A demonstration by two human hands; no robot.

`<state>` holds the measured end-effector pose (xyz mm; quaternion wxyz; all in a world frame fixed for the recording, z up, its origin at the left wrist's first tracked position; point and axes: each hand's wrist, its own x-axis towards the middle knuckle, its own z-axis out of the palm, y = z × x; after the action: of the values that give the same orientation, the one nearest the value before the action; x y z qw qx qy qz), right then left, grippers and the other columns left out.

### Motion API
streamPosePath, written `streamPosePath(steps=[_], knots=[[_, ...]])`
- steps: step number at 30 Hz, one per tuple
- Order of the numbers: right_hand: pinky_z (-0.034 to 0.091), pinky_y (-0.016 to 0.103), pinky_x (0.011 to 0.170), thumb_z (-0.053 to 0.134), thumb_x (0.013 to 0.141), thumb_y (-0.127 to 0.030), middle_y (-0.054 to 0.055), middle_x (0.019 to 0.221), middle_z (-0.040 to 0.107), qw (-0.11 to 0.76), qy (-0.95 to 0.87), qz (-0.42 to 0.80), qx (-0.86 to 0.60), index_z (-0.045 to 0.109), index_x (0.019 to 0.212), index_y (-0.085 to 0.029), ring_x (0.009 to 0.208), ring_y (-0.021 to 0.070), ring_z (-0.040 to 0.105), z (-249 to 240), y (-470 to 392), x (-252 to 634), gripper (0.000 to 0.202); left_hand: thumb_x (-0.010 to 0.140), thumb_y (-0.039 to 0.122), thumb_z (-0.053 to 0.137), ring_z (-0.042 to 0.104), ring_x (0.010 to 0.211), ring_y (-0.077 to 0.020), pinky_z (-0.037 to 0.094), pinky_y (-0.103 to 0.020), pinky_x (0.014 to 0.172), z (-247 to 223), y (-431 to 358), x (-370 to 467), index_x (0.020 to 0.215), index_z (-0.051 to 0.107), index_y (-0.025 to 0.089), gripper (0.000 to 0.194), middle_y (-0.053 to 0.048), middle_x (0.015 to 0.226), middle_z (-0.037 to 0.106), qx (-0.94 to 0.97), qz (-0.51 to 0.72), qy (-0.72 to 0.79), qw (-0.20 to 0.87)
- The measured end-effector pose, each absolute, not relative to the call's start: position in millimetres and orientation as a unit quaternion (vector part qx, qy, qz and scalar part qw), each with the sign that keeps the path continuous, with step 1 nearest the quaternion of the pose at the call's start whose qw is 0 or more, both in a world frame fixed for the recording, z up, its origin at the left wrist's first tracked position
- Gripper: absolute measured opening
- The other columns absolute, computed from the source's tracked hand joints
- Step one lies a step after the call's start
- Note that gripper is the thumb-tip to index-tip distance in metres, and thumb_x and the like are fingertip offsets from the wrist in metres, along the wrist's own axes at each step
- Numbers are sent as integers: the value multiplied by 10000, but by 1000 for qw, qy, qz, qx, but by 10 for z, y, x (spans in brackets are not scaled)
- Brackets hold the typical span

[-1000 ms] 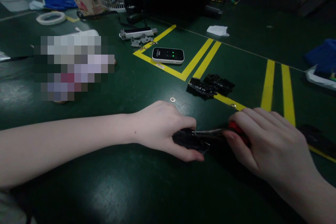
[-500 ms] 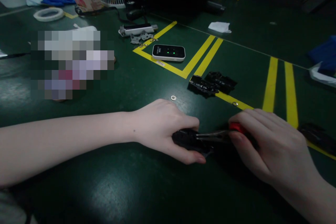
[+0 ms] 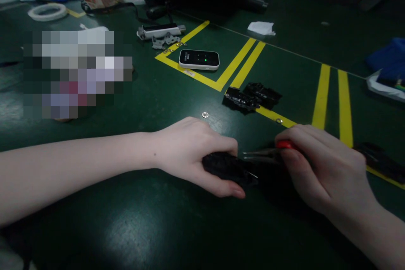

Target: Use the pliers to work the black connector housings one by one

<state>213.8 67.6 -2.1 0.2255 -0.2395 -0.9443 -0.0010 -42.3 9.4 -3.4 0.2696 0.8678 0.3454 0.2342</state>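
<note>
My left hand (image 3: 202, 154) is closed around a black plastic part (image 3: 223, 166), thumb along its near side and fingers on the far side. A thin bright metal edge or pin shows at the part's right end. My right hand (image 3: 322, 168) grips red-handled pliers (image 3: 286, 145) with slim metal jaws. Their tips point left, just off the part's upper right side, and look slightly apart. Beyond my left hand lies a small metal ring (image 3: 205, 114). Two more black plastic parts (image 3: 253, 96) lie side by side farther back, and another ring (image 3: 279, 121) rests by the yellow tape.
A white-edged device with a green light (image 3: 199, 59) sits inside yellow tape lines on the green table (image 3: 177, 228). Behind it are grey metal pieces (image 3: 165, 42). Farther left lies a tape roll (image 3: 48, 12). Another dark part (image 3: 379, 160) lies beyond my right hand.
The pliers' tips have come off the black part and now stand clear of it, slightly to the right. The part has tilted a little in my left hand. The whole view has shifted slightly.
</note>
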Motion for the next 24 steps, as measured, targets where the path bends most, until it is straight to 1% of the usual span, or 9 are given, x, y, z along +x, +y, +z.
streamPosePath(steps=[3, 11, 18, 24], knots=[[397, 267, 559, 360, 1033, -358, 26, 760, 538, 235, -943, -1, -236, 518, 857, -186, 671, 134, 507, -19, 677, 2168, 292, 834, 559, 717, 553, 544, -94, 339, -247, 534, -30, 92, -425, 855, 619, 184, 388, 69, 607, 577, 867, 235, 345, 273], [398, 291, 571, 397, 1018, -385, 41, 771, 548, 222, -951, -25, -214, 520, 870, -185, 683, 156, 506, -20, 680, 2155, 278, 827, 555, 723, 574, 551, -101, 375, -246, 574, -21, 86, -420, 852, 622, 183, 386, 62, 619, 611, 866, 219, 358, 270], [376, 298, 563, 391, 1014, -388, 40, 750, 533, 210, -954, -53, -209, 497, 853, -190, 668, 165, 488, -10, 691, 2163, 277, 831, 586, 701, 573, 538, -116, 371, -255, 565, -37, 87, -413, 850, 624, 187, 406, 53, 597, 607, 879, 210, 358, 235], [355, 307, 560, 400, 1004, -386, 42, 744, 518, 209, -954, -71, -204, 487, 841, -191, 658, 171, 467, -4, 701, 2158, 269, 830, 581, 701, 582, 541, -114, 369, -251, 569, -32, 83, -410, 847, 628, 185, 403, 51, 598, 613, 878, 208, 361, 237]])
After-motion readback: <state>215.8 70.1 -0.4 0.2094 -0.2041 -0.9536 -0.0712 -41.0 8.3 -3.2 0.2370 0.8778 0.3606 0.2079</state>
